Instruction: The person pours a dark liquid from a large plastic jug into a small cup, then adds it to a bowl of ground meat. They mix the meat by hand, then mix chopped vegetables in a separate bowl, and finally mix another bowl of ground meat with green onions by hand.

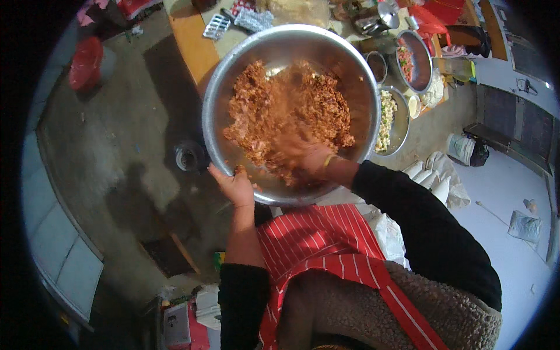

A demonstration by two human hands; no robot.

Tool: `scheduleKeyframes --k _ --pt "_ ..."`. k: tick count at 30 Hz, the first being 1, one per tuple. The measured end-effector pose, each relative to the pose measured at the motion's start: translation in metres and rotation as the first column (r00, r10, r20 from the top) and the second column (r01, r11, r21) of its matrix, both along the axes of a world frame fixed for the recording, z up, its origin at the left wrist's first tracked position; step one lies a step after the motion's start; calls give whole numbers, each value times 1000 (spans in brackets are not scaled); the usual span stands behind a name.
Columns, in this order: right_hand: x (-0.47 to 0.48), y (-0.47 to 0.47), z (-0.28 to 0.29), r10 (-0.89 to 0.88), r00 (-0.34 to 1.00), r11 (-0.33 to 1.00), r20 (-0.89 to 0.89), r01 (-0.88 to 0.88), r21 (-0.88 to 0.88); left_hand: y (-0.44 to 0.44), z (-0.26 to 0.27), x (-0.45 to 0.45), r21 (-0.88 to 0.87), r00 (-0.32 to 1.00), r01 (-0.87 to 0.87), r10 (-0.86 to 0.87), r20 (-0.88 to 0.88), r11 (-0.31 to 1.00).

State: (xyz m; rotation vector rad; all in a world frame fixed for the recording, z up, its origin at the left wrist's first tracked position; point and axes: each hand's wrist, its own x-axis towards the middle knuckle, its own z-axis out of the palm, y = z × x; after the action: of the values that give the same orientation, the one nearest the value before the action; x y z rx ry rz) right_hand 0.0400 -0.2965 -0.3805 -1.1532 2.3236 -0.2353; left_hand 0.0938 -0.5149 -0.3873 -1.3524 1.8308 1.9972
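A large metal bowl [302,46] sits before me, over the table's near corner. Reddish-brown minced meat [251,109] lies in it in a thick, uneven mass. My left hand [234,183] grips the bowl's near-left rim, with bits of mince stuck about the thumb. Down in the near part of the mince is my right hand [308,155], blurred by motion and coated with meat. Its fingers are too smeared to tell whether they close on any of it. A yellow band [330,160] circles the right wrist.
Right of the bowl stand a metal bowl of chopped vegetables [399,142], another of pinkish filling [406,61], and a glass [376,65]. Blister packs [216,27] and a metal pot [387,16] lie beyond. A wooden table edge [188,37] runs at left. White sacks [439,190] rest at right.
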Motion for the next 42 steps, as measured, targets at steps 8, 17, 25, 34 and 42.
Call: scheduleKeyframes --k 8,17,25,34,42 --pt "-5 3 143 -892 389 340 232 913 -227 -19 96 -13 -763 832 457 -523 185 457" --pt "87 -2 192 -841 402 321 362 910 -264 -77 147 82 17 795 566 -541 -273 824" --pt "81 20 207 -793 591 573 152 807 -145 -261 114 455 18 -7 1000 -472 881 20" --pt "22 14 127 -488 854 868 -178 497 7 -200 94 477 -242 764 144 48 643 959" --pt "-64 -216 102 420 821 904 -387 -341 257 -326 68 400 -353 959 -231 274 76 907"
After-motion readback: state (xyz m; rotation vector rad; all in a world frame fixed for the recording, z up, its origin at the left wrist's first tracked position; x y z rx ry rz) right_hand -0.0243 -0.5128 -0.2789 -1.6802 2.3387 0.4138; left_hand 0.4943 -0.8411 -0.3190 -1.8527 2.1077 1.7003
